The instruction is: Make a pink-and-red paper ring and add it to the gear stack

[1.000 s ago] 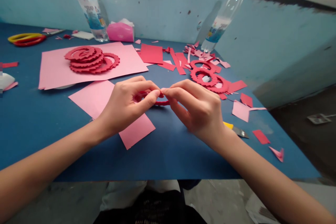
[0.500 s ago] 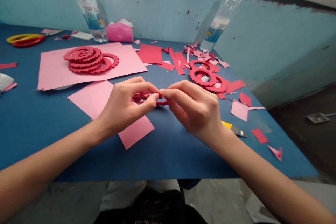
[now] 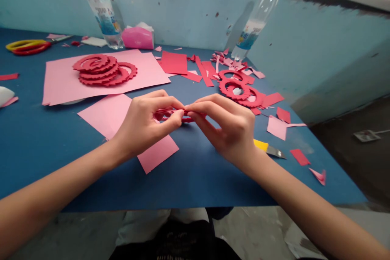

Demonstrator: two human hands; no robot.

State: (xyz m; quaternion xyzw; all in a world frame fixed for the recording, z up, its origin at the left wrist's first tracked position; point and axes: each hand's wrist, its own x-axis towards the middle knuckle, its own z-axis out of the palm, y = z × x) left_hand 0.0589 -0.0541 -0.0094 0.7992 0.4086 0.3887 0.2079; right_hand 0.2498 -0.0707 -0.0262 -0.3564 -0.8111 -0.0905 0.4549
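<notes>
A red paper ring (image 3: 186,119) is held just above the blue table, between my two hands and partly hidden by the fingers. My left hand (image 3: 154,118) pinches it from the left with thumb and forefinger. From the right, my right hand (image 3: 224,122) pinches the same ring, its fingertips touching those of my left hand. Behind my left hand, several red jagged-edged rings (image 3: 105,71) lie piled on a large pink sheet (image 3: 57,81). More red rings (image 3: 236,89) rest beyond my right hand. A smaller pink sheet (image 3: 158,154) lies under my left wrist.
Two clear bottles (image 3: 106,20) (image 3: 252,28) stand along the wall. Scissors (image 3: 29,46) lie at the far left, beside a pink tissue pack (image 3: 138,37) further right. A yellow cutter (image 3: 262,145) is by my right wrist. Paper scraps (image 3: 277,127) litter the right side.
The thumb and forefinger of my right hand have shifted slightly on the ring, and a little more red shows beside them. My left hand keeps its pinch.
</notes>
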